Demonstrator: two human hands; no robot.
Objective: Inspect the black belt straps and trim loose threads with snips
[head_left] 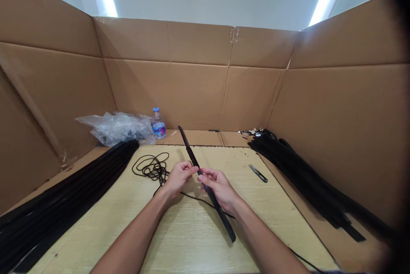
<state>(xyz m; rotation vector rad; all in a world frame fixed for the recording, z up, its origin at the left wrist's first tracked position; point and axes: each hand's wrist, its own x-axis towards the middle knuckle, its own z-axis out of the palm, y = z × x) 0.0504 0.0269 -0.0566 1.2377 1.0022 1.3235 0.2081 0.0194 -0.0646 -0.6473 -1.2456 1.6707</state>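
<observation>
A long thin black strip (221, 213) is held at a slant above the board, its far end pointing up and left. My left hand (180, 176) pinches it near its middle between thumb and fingers. Just to the right, my right hand (218, 185) grips the same strip, the two thumbs almost touching. Black cord (153, 168) lies in a loose tangle left of my hands, and a length of it runs beneath them toward the lower right.
Small thread snips (258, 173) lie to the right. Bundles of black strips flank the board at left (80, 188) and right (301, 176). Behind are a plastic bag (118, 128), a water bottle (159, 124) and cardboard walls (198, 94).
</observation>
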